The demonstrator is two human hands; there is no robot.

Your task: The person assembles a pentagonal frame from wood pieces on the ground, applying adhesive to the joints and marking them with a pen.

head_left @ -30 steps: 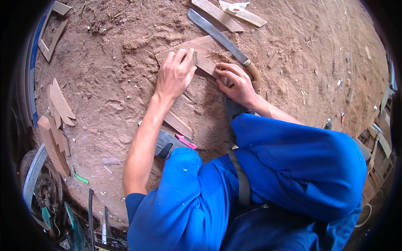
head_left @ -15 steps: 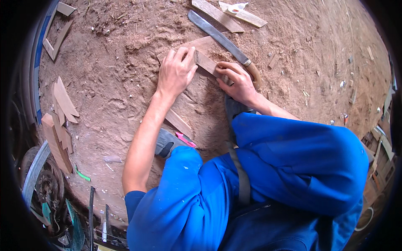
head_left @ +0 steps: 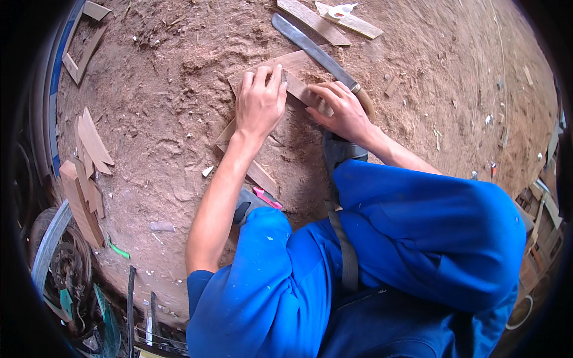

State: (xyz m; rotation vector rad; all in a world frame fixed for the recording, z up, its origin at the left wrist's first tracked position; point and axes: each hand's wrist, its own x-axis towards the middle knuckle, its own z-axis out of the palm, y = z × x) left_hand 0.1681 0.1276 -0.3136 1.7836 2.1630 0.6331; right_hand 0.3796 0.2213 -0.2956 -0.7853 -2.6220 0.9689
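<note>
Here, our left hand [head_left: 261, 107], grip closed on a strip [head_left: 296, 86], our right hand [head_left: 345, 114], grip curled round its other end, strip between both, near a board [head_left: 295, 61], machete [head_left: 316, 51] just beyond.

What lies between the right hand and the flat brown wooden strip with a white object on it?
The head view shows a long, grey-bladed metal knife with a brown handle between the right hand and that strip.

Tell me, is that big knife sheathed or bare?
Bare: the knife shows grey metal along its whole blade, with nothing covering it.
</note>
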